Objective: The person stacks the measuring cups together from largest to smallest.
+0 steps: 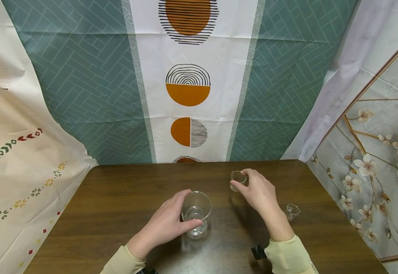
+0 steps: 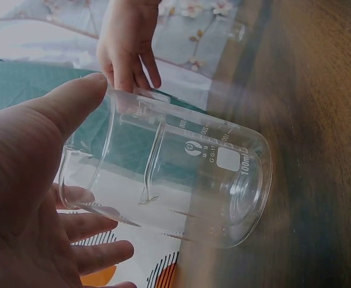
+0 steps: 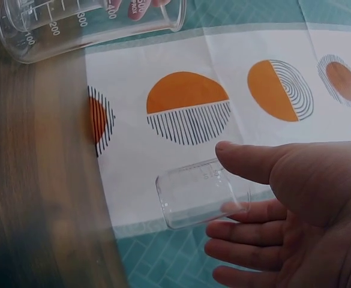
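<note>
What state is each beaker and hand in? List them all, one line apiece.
Large beaker: upright, open-topped.
Inner beaker: appears nested inside the large one.
Small beaker: held near its rim, apparently raised off the table.
Other small beaker: standing upright, unheld.
Left hand: gripping the large beaker's rim.
Right hand: gripping the small beaker.

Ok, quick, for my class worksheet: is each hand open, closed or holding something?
Left hand: holding the large beaker near its rim.
Right hand: holding a small beaker.
</note>
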Demonstrator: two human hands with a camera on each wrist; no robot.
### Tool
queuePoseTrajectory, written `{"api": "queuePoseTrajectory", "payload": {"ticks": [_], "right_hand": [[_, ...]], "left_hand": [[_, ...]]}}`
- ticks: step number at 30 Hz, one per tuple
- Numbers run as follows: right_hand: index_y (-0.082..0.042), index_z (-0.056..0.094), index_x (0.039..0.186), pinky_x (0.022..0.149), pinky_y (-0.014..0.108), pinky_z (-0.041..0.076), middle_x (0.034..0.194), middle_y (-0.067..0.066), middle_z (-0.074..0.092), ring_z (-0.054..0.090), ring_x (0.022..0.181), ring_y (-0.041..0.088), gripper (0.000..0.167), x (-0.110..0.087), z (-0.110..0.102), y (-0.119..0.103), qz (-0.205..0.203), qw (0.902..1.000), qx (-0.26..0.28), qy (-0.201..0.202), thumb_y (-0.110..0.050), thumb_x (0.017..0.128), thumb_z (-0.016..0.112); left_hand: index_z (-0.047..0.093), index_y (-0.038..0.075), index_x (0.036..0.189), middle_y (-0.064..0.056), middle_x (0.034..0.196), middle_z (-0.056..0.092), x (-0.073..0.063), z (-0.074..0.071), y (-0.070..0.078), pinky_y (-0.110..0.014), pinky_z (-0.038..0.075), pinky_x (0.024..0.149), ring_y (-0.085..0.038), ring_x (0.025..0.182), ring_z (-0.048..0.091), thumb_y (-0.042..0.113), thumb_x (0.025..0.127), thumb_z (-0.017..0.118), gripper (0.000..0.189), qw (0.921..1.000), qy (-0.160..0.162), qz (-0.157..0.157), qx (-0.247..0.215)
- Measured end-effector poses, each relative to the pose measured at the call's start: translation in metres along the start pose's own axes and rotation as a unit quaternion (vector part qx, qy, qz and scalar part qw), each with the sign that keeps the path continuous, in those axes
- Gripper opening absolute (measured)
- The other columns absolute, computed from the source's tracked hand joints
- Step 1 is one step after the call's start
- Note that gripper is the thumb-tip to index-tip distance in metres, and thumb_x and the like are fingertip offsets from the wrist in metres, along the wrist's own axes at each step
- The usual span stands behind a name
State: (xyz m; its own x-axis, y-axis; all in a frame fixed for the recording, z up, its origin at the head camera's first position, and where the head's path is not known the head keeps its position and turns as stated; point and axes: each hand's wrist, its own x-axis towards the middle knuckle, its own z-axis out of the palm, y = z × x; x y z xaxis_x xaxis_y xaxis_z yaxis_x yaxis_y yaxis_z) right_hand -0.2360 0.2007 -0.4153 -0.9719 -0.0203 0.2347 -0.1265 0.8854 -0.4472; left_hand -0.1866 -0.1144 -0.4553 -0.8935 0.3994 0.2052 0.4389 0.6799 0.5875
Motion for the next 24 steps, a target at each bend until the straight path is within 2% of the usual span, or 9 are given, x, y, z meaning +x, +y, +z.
{"api": "queuePoseTrajectory", "payload": {"ticks": [18, 24], "right_hand": [[-0.002, 0.071, 0.134, 0.091, 0.06, 0.06, 0.132, 0.015, 0.073, 0.072, 0.114, 0.035, 0.057, -0.007, 0.0, -0.013, -0.035, 0.9993, 0.006, -0.006, -0.044, 0.098, 0.084], [-0.003, 0.072, 0.133, 0.091, 0.06, 0.06, 0.131, 0.014, 0.074, 0.072, 0.113, 0.035, 0.055, -0.008, -0.002, -0.016, -0.041, 0.9991, 0.007, -0.004, -0.045, 0.098, 0.085]], "left_hand": [[0.047, 0.007, 0.162, -0.008, 0.161, 0.055, 0.0, 0.001, 0.0, -0.061, 0.044, 0.119, -0.035, 0.145, 0.057, 0.063, 0.092, 0.084, 0.097, 1.0, -0.002, 0.001, 0.002], [0.047, 0.006, 0.162, -0.009, 0.162, 0.054, 0.001, 0.0, 0.0, -0.061, 0.044, 0.119, -0.036, 0.145, 0.056, 0.064, 0.092, 0.084, 0.099, 1.0, -0.003, 0.0, 0.002]]}}
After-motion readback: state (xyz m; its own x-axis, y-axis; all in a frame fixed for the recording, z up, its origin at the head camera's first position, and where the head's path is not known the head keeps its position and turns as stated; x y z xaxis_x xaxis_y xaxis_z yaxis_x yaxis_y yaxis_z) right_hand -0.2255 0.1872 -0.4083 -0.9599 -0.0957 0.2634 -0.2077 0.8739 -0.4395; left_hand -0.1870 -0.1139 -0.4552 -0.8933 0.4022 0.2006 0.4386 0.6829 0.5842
